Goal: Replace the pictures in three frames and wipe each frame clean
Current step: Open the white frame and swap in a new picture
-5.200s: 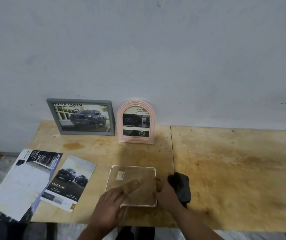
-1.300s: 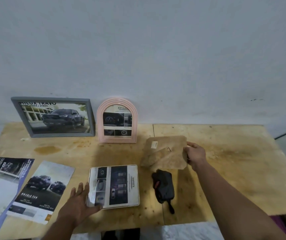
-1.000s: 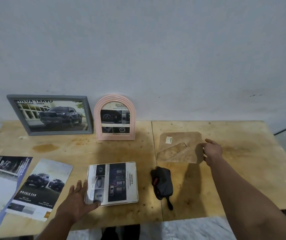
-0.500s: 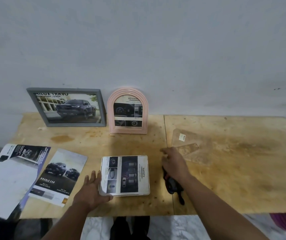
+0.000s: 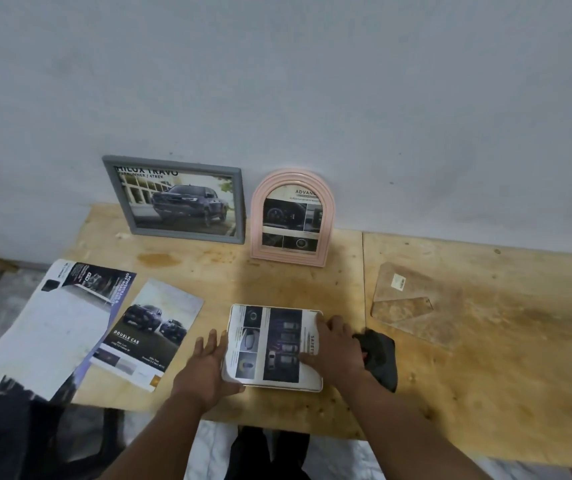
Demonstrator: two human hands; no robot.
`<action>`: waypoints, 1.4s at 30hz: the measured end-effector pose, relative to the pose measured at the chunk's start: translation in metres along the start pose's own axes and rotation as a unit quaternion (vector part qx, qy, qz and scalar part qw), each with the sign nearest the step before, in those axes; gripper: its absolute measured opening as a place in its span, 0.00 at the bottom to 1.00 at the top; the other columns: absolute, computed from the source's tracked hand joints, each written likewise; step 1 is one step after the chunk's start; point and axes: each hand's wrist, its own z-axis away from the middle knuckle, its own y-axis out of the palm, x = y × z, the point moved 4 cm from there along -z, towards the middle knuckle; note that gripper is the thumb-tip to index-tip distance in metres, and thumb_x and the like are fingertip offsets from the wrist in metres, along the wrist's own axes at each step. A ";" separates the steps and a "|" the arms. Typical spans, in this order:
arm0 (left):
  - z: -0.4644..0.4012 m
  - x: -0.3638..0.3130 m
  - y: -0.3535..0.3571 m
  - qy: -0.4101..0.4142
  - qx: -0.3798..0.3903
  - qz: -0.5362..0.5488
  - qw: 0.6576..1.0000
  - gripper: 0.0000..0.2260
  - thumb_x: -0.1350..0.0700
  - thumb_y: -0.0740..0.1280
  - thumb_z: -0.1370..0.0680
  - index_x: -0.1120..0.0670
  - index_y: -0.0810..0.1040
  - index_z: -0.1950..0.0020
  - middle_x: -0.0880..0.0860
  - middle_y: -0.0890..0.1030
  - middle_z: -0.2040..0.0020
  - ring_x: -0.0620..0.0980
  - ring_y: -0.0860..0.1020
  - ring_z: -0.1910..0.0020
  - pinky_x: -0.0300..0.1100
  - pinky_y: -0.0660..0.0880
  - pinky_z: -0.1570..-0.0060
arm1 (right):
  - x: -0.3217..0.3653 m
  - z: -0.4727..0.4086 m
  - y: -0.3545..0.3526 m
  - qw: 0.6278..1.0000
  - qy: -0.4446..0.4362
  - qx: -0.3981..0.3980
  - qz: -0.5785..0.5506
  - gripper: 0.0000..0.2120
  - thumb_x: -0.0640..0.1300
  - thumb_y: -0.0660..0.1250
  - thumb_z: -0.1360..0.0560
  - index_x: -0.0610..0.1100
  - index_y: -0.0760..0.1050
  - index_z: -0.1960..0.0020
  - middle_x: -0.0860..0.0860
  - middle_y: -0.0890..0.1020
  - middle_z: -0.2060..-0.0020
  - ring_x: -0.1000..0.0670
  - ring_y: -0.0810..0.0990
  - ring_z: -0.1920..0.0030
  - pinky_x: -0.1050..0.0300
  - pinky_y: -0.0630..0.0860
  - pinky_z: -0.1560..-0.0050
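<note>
Now: white frame (image 5: 272,348) face-down on worktop (image 5: 485,341) | picture sheet thin, floppy, probably tears easily; lift by an edge | left hand (image 5: 205,367) flat, steadying the frame's left edge | right hand (image 5: 335,348) fingers (image 5: 322,323) spread, pressing sheet

The right hand (image 5: 333,348) lies over the right part of the white frame (image 5: 272,346), hiding most of the upright word printed there (only "SAFET" reads), and it also covers the near-left part of the black cloth (image 5: 380,355), so where cloth meets frame cannot be told. The left hand (image 5: 208,367) hides the frame's left edge and near corner, and whether its thumb is tucked beneath cannot be seen. The small print on the brochures (image 5: 80,327) is too blurred to read, and the wooden surface (image 5: 485,375) is cut off at the right edge.
</note>
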 end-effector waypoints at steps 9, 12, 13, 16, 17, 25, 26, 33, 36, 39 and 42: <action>0.004 -0.004 -0.004 -0.002 -0.002 0.002 1.000 0.56 0.35 0.75 0.30 0.47 0.40 0.16 0.50 0.40 0.16 0.57 0.40 0.18 0.55 0.57 0.20 | 0.003 0.014 -0.001 0.992 0.015 -0.088 -0.088 0.36 0.66 0.68 0.28 0.55 0.64 0.24 0.48 0.63 0.29 0.43 0.62 0.30 0.43 0.68 0.33; 0.004 -0.005 -0.007 0.007 0.006 0.013 1.000 0.57 0.32 0.74 0.32 0.47 0.41 0.16 0.52 0.41 0.16 0.58 0.40 0.18 0.57 0.57 0.20 | 0.001 0.023 0.002 0.982 0.019 -0.133 -0.136 0.28 0.59 0.70 0.25 0.57 0.68 0.27 0.52 0.70 0.31 0.47 0.69 0.32 0.45 0.71 0.35; 0.005 -0.005 -0.008 0.009 0.017 0.022 1.000 0.57 0.31 0.74 0.32 0.47 0.41 0.16 0.52 0.41 0.16 0.59 0.40 0.18 0.58 0.55 0.20 | 0.000 0.026 0.002 0.971 0.022 -0.133 -0.197 0.24 0.55 0.70 0.25 0.60 0.69 0.30 0.54 0.75 0.34 0.49 0.74 0.35 0.45 0.75 0.37; 0.010 -0.005 -0.013 0.010 0.041 0.075 0.996 0.60 0.26 0.71 0.33 0.49 0.38 0.17 0.52 0.39 0.16 0.57 0.39 0.18 0.56 0.51 0.20 | 0.002 0.042 -0.012 0.906 0.029 -0.122 -0.405 0.22 0.40 0.69 0.22 0.64 0.73 0.38 0.54 0.83 0.53 0.51 0.83 0.54 0.48 0.84 0.51; 0.014 -0.005 -0.018 0.010 0.030 0.112 0.993 0.61 0.22 0.68 0.35 0.49 0.38 0.17 0.51 0.41 0.16 0.54 0.41 0.17 0.55 0.52 0.19 | 0.005 0.048 -0.021 0.886 0.027 -0.137 -0.443 0.23 0.36 0.68 0.21 0.61 0.74 0.36 0.50 0.80 0.56 0.50 0.81 0.58 0.52 0.83 0.55; 0.052 0.004 -0.067 -0.090 0.066 0.634 0.765 0.23 0.31 0.69 0.26 0.45 0.77 0.40 0.50 0.81 0.39 0.53 0.83 0.42 0.56 0.80 0.39 | 0.067 0.063 -0.094 0.818 0.029 -0.127 -0.560 0.24 0.35 0.64 0.19 0.56 0.70 0.28 0.42 0.85 0.54 0.39 0.86 0.58 0.50 0.83 0.63; 0.057 0.011 -0.074 -0.087 0.074 0.646 0.755 0.21 0.34 0.70 0.25 0.45 0.76 0.39 0.50 0.80 0.39 0.53 0.82 0.42 0.54 0.81 0.41 | 0.082 0.061 -0.099 0.819 0.023 -0.111 -0.563 0.23 0.35 0.64 0.19 0.55 0.71 0.29 0.43 0.86 0.55 0.39 0.87 0.58 0.48 0.83 0.63; 0.052 0.090 -0.109 -0.085 0.038 0.725 0.682 0.31 0.33 0.77 0.33 0.52 0.84 0.39 0.58 0.85 0.43 0.61 0.83 0.43 0.60 0.78 0.39 | 0.211 0.050 -0.123 0.809 -0.025 -0.013 -0.587 0.19 0.35 0.64 0.19 0.54 0.76 0.34 0.44 0.88 0.50 0.35 0.86 0.53 0.50 0.81 0.62; 0.064 0.146 -0.131 -0.109 -0.089 0.743 0.655 0.15 0.50 0.74 0.23 0.54 0.83 0.40 0.60 0.86 0.47 0.63 0.84 0.48 0.62 0.81 0.43 | 0.265 0.037 -0.122 0.826 -0.039 -0.005 -0.562 0.19 0.37 0.66 0.20 0.52 0.75 0.32 0.43 0.88 0.50 0.35 0.86 0.51 0.43 0.81 0.55; 0.076 0.205 -0.143 -0.167 -0.168 0.740 0.629 0.05 0.57 0.69 0.19 0.57 0.83 0.47 0.61 0.85 0.50 0.62 0.84 0.52 0.58 0.82 0.49 | 0.317 0.026 -0.110 0.871 -0.058 0.035 -0.487 0.19 0.40 0.70 0.21 0.54 0.75 0.33 0.47 0.87 0.49 0.43 0.88 0.52 0.40 0.84 0.48; 0.082 0.259 -0.148 -0.208 -0.232 0.714 0.628 0.09 0.55 0.70 0.20 0.56 0.81 0.41 0.58 0.84 0.46 0.59 0.83 0.50 0.55 0.81 0.48 | 0.369 0.020 -0.090 0.908 -0.091 0.064 -0.403 0.23 0.36 0.70 0.22 0.54 0.72 0.31 0.49 0.84 0.50 0.48 0.87 0.56 0.54 0.85 0.58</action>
